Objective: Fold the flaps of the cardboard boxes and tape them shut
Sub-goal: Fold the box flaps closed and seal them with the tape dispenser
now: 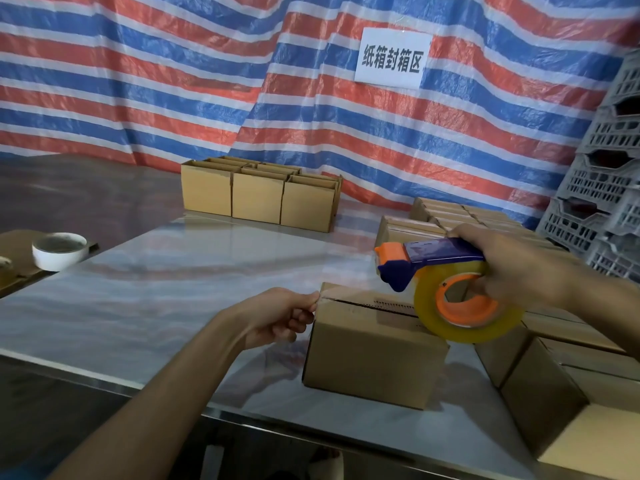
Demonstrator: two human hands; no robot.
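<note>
At the near right, open cartons (pixel 588 427) are seen packed together. Just left of them, on the table (pixel 156 299), a cardboard box (pixel 374 355) is set with its top flaps folded shut, a seam running along the top. The left hand (pixel 280 317) is curled at the box's top left edge, thumb and forefinger pinched on a thin clear tape strip (pixel 320 297). The tape dispenser (pixel 433 265), with its yellowish roll (pixel 426 306), is gripped by the right hand (pixel 519 268) just above the box's right end. Farther back, closed boxes (pixel 450 213) are stacked at right, and a row of open boxes (pixel 259 195) is lined up before a striped tarp (pixel 173 81).
</note>
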